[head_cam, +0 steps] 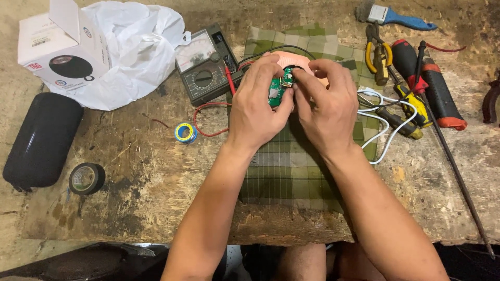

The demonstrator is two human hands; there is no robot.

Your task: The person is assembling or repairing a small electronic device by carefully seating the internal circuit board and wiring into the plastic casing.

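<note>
My left hand (258,106) and my right hand (325,99) meet over a green checked cloth (291,171) and together pinch a small green circuit board (277,91). Just behind the board lies a pink round casing (291,58), partly hidden by my fingers. Black and red wires run from the casing area toward an analog multimeter (204,65) at the left of the cloth.
On the worn wooden bench: a white box (57,47), a white plastic bag (133,47), a black cylindrical speaker (41,140), black tape (86,178), a solder spool (185,132), a white cable (388,122), pliers (378,57), screwdrivers (435,86), a blue-handled brush (398,18).
</note>
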